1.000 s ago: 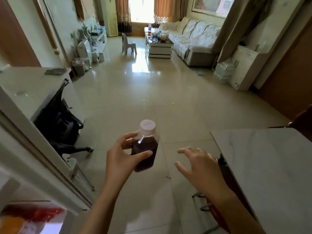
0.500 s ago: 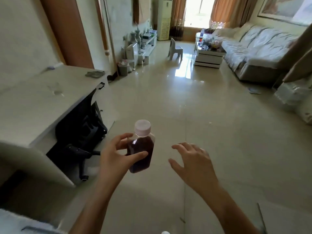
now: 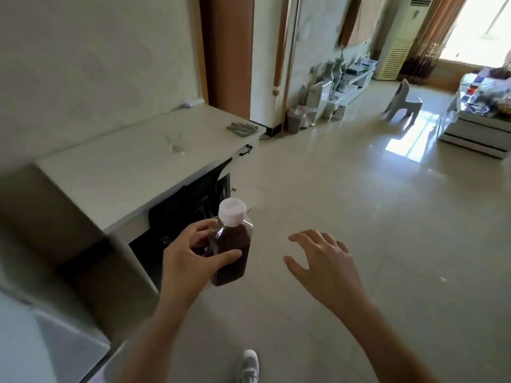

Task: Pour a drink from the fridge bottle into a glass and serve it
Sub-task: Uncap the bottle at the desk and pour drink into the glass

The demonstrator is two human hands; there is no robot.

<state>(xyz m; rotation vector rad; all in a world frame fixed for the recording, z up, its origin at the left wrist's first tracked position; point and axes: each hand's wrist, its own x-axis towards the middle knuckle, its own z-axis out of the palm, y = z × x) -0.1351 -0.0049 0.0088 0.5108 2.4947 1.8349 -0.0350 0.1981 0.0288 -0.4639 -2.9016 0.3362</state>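
Observation:
My left hand (image 3: 188, 255) grips a small clear bottle (image 3: 231, 250) of dark red drink with a pale pink cap, held upright in front of me over the floor. To its right my right hand (image 3: 323, 261) hovers with spread fingers and holds nothing. A clear drinking glass (image 3: 174, 142) stands on the white desk (image 3: 116, 172) at the left, well beyond the bottle.
A black office chair (image 3: 188, 214) is tucked under the desk. A grey cloth (image 3: 243, 129) lies at the desk's far end. A bin (image 3: 293, 122), a small chair (image 3: 402, 102) and a low coffee table (image 3: 478, 131) stand farther back. Glossy tiled floor stretches ahead.
The view has swung left: the marble table and fridge door left the frame, and the desk with the glass came into view. My hands keep the same pose with the bottle.

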